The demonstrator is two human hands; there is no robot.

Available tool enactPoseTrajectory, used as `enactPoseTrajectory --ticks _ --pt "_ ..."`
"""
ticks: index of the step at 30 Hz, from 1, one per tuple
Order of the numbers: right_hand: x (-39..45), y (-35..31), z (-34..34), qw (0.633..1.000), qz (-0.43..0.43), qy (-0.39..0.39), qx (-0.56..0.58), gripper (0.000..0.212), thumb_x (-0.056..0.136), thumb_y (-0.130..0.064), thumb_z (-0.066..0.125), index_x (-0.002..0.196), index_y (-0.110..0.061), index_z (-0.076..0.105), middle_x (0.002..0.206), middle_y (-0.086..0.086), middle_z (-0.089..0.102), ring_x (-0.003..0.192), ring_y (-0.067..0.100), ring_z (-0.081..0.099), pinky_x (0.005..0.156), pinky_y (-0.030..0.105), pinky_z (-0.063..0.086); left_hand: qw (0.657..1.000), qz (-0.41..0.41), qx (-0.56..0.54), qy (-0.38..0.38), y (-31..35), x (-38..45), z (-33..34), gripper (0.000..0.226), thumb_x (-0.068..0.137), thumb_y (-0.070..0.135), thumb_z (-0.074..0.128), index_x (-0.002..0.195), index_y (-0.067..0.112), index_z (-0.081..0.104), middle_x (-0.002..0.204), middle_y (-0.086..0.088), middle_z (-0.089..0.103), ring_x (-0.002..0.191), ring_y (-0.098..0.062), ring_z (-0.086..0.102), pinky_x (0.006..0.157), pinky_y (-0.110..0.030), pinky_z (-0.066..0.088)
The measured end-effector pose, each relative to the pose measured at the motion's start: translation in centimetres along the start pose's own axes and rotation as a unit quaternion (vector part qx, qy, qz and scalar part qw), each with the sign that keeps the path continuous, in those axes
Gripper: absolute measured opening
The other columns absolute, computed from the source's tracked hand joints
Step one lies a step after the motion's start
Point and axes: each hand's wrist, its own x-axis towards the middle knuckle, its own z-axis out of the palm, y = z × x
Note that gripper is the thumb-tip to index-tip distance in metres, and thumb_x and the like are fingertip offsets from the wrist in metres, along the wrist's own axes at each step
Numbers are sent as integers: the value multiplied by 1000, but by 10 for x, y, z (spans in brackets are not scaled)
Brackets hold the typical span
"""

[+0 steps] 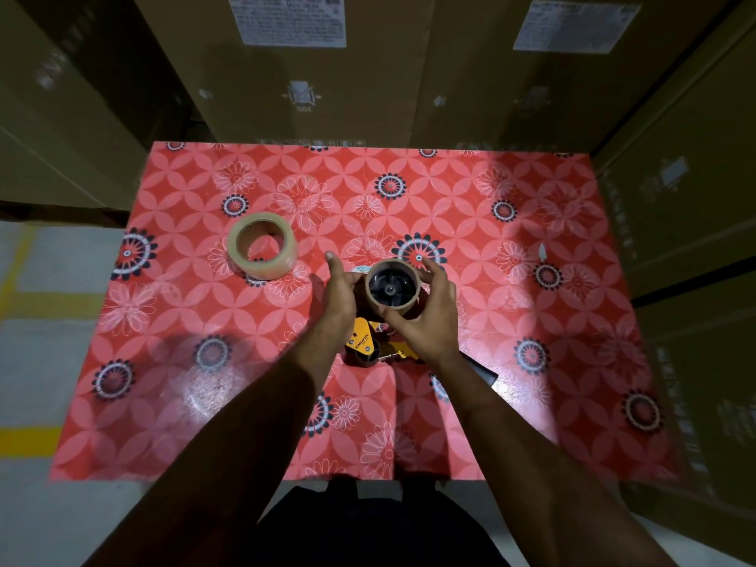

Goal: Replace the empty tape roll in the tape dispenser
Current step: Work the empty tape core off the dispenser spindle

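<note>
A yellow and black tape dispenser (362,341) lies near the middle of the red flowered table (163,362). An empty brown cardboard tape core (409,308) sits on the dispenser's black wheel (390,286). My right hand (425,321) wraps around the core from the right and below. My left hand (339,294) presses against the dispenser just left of the core, its index finger stretched out. A full roll of clear tape (264,251) lies flat on the table, up and to the left of my hands.
Tall cardboard boxes (311,83) stand against the table's far edge and along the right side. A grey floor with yellow lines (28,304) shows at the left. The dispenser's black handle (482,372) sticks out under my right wrist.
</note>
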Motion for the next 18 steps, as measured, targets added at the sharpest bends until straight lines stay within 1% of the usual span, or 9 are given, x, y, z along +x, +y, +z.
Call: enactPoseTrajectory --ticks 1,2,4,5,7,10,12,16,18 --pt "0 0 0 1000 4 -2 -3 98 64 -56 77 148 -25 37 136 3 52 129 20 45 101 45 49 1000 -1 -1 6 2 -4 -1 100 92 80 8 92 3 73 109 -22 71 89 -26 69 76 -36 52" --pt "1 0 1 1000 3 -5 -11 95 63 -57 76 144 -24 39 134 1 51 128 20 44 100 47 50 1000 7 0 3 5 -10 -2 93 97 72 6 88 6 71 96 -17 73 84 -23 68 72 -34 50" --pt "2 -3 1 999 -15 -4 -29 94 61 -66 78 138 -23 45 128 -3 51 125 19 44 99 42 49 1000 10 -18 -15 4 -8 -4 86 101 64 3 83 10 68 72 -7 73 74 -18 65 65 -31 46" --pt "2 -3 0 999 -25 0 -34 96 60 -72 79 136 -23 48 125 -3 50 122 17 44 97 38 48 999 9 -26 -18 2 -7 -4 86 101 63 3 83 10 68 67 -4 72 71 -18 65 64 -30 46" --pt "3 -3 0 999 -33 6 -29 97 58 -76 80 134 -23 52 124 -1 52 118 16 44 92 32 45 999 9 -30 -20 5 -13 -4 86 101 64 2 86 8 67 72 -7 72 73 -18 65 65 -31 45" --pt "5 0 -1 999 -40 -6 -23 91 61 -68 85 135 -26 53 124 -5 56 118 16 47 91 31 45 999 6 -40 -18 1 -13 -5 86 102 63 3 95 4 66 84 -10 70 79 -18 65 66 -31 45" --pt "5 1 -4 999 -46 -22 -13 92 65 -60 87 140 -25 47 125 -9 52 120 15 48 94 29 46 999 14 -48 -5 -2 -16 -4 84 102 63 4 93 7 66 86 -10 71 80 -17 66 67 -30 45" --pt "6 -1 -5 995 -72 -57 -33 79 67 -52 72 135 -20 46 122 -8 47 123 17 45 96 45 51 998 24 -50 23 -3 -16 -2 82 103 62 6 86 11 67 83 -7 72 81 -15 65 81 -31 47" --pt "7 -3 -4 995 -82 -44 -41 80 65 -55 74 133 -20 49 123 -4 48 123 17 44 96 42 50 998 14 -51 23 -3 -17 -2 82 103 63 7 90 9 67 84 -7 71 82 -19 66 75 -30 48"
